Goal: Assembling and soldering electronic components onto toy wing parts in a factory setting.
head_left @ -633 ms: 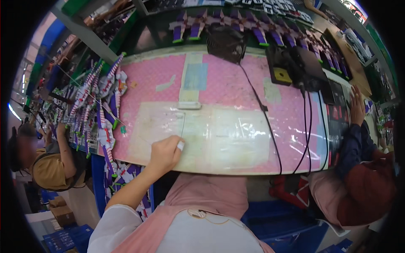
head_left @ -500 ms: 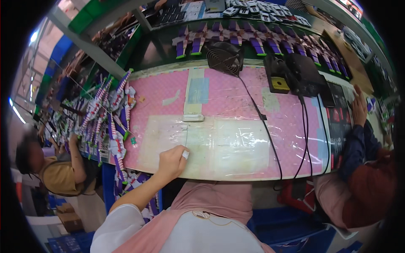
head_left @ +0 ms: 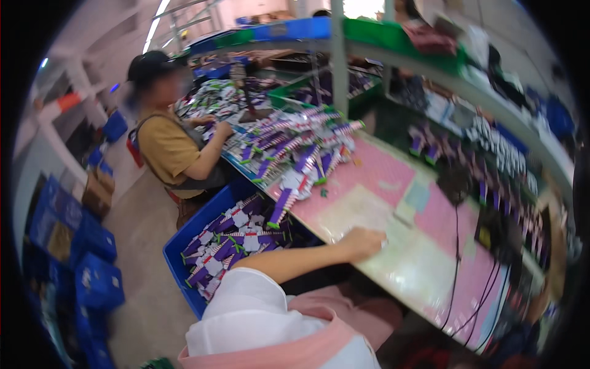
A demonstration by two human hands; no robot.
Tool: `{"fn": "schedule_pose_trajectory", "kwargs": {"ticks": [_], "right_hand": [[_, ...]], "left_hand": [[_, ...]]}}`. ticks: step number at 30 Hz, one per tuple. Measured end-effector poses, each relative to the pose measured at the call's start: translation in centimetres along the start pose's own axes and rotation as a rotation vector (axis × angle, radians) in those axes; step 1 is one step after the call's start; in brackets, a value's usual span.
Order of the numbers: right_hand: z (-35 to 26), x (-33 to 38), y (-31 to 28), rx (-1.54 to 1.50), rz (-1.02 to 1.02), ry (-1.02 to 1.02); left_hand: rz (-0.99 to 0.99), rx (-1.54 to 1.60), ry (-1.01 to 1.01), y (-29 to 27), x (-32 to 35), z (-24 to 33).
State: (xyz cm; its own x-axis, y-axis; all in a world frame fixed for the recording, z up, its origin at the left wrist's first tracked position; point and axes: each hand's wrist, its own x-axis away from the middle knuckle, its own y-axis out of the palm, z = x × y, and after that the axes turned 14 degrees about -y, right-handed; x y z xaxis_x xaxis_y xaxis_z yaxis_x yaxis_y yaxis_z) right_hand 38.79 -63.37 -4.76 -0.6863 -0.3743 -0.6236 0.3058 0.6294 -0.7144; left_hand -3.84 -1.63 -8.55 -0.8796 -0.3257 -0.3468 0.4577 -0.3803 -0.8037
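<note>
My left hand (head_left: pixel 362 244) rests at the near edge of the pink and cream worktable (head_left: pixel 344 212), its fingers curled closed. A small whitish bit shows at its fingertips, too blurred to name. Out of view is my right hand. Beyond my left hand, a heap of purple, white and green toy wing pieces (head_left: pixel 301 157) covers the table's left end. More such pieces (head_left: pixel 236 246) fill a blue bin (head_left: pixel 178 258) below the table edge, left of my forearm.
A person in a yellow top (head_left: pixel 166 147) works at the left, hands at the far heap. A black fan (head_left: pixel 455 182) and a black soldering station (head_left: pixel 495 237) trail cables over the table's right part. Blue crates (head_left: pixel 98 277) stand on the floor. A post (head_left: pixel 339 61) rises behind the table.
The view has swung left, bringing the blue bin and the co-worker more fully into sight. My left hand stays closed by the table's near edge.
</note>
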Motion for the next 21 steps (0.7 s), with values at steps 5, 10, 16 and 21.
{"fn": "schedule_pose_trajectory", "kwargs": {"ticks": [5, 10, 16, 21], "right_hand": [[-2.7, -3.1, 3.4, -0.085, 0.121, -0.206], [-30.3, 19.9, 11.2, -0.097, 0.111, 0.069], [-48.0, 22.6, 20.4, -0.006, -0.998, 0.403], [-49.6, 20.2, 26.1, -0.280, -0.469, 0.051]], "left_hand": [[0.007, 0.045, -0.093, -1.4, 2.7, -0.1], [0.006, 0.059, 0.006, -1.0, 0.4, 0.9], [-0.130, 0.178, -0.044, -2.6, 0.4, 0.3], [-0.187, 0.275, -0.117, -3.6, 0.3, 2.6]]}}
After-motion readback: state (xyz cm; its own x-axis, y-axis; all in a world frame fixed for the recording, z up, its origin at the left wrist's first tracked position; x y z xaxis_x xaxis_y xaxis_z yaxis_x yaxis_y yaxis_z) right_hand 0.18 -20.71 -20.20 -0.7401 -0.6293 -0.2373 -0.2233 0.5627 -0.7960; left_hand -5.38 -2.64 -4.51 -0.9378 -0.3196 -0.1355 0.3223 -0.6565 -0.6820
